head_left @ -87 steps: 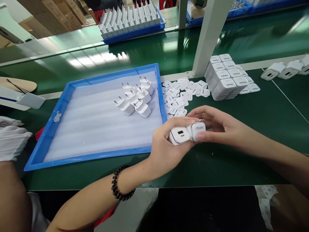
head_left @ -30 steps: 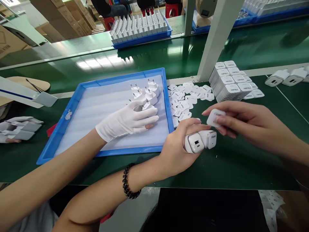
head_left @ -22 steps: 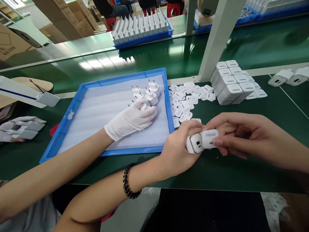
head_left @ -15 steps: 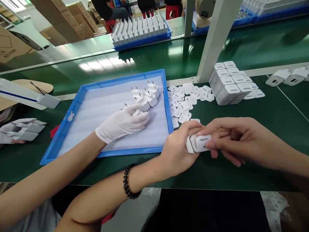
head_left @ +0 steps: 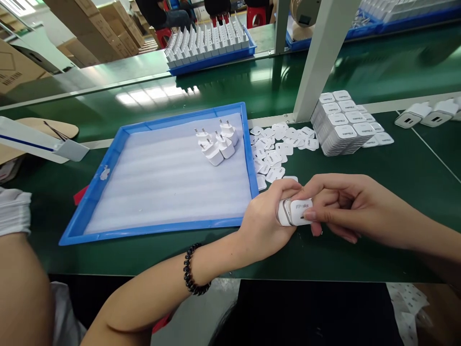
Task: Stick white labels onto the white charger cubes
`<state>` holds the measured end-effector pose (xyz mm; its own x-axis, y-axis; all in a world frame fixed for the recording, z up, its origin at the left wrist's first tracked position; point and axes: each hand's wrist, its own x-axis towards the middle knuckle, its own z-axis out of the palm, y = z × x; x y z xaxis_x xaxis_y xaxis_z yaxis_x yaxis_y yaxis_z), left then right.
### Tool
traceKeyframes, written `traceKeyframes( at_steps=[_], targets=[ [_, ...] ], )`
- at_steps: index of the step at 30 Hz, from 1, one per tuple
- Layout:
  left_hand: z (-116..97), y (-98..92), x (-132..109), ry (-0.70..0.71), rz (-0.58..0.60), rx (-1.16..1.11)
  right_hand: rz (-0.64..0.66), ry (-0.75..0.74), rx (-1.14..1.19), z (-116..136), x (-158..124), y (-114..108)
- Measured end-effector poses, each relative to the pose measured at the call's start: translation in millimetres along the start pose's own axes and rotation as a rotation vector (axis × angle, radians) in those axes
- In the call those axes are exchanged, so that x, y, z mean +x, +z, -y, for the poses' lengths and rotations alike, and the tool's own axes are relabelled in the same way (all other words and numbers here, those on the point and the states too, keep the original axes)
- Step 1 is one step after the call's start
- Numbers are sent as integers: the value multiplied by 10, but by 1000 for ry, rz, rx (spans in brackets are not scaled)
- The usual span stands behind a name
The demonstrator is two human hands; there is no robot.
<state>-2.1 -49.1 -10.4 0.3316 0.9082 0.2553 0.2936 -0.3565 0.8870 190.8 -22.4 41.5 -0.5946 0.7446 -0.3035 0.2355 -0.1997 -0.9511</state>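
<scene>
My left hand (head_left: 264,223), a black beaded bracelet at its wrist, is closed around a white plug charger (head_left: 283,215). Only one end of the charger shows between thumb and fingers. Between the thumb and fingers of my right hand (head_left: 345,204) is a white rounded-square cover plate (head_left: 298,211) with grey print, held against the charger's end and partly over it. Just beyond my hands lies a loose spread of similar white plates (head_left: 272,156). Neat stacks of printed plates (head_left: 342,132) stand farther right.
A blue tray (head_left: 187,225) left of my hands has several chargers (head_left: 216,149), pins up, in its far right corner. A co-worker's gloved hand (head_left: 14,209) is at the left edge. More chargers (head_left: 410,115) lie right, beyond a metal post (head_left: 320,67).
The co-worker's gloved hand has left the tray toward the left, and fewer chargers stand in the tray. My hands keep nearly the same pose, the plate shifting only slightly.
</scene>
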Motion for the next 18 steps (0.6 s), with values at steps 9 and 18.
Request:
traceKeyframes(
  at_steps=[9,18],
  targets=[
    [-14,-1,0,-30,8,-8,-12,-37,-20,-41,23,3],
    [22,11,3,-15,19,14,-48,-9,-2,-55,-2,50]
  ],
)
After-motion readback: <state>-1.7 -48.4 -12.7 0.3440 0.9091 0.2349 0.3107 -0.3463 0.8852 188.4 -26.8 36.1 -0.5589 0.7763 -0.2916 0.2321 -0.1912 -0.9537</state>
